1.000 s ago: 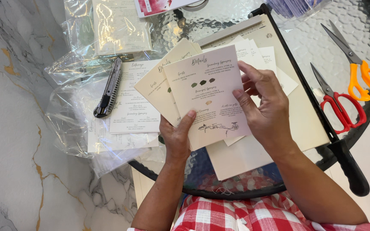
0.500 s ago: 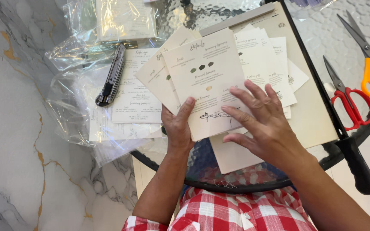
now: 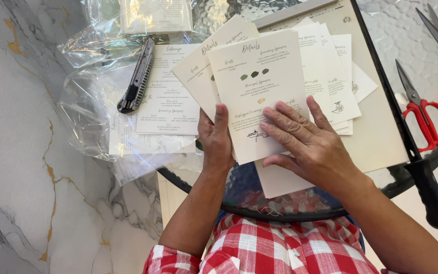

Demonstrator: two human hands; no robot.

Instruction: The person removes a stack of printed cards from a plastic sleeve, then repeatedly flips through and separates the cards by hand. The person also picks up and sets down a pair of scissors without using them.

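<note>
At the centre of the frame the left hand (image 3: 216, 139) grips a fanned stack of cards (image 3: 257, 86) by its lower left edge, thumb on top. The right hand (image 3: 310, 147) lies flat on the top card, fingers (image 3: 285, 119) spread, pointing up-left. The cards' long axis runs up the frame, above the glass surface (image 3: 406, 30).

Round textured glass table (image 3: 214, 12) with dark rim, over white marble floor (image 3: 21, 167) veined grey and gold, in daylight
</note>
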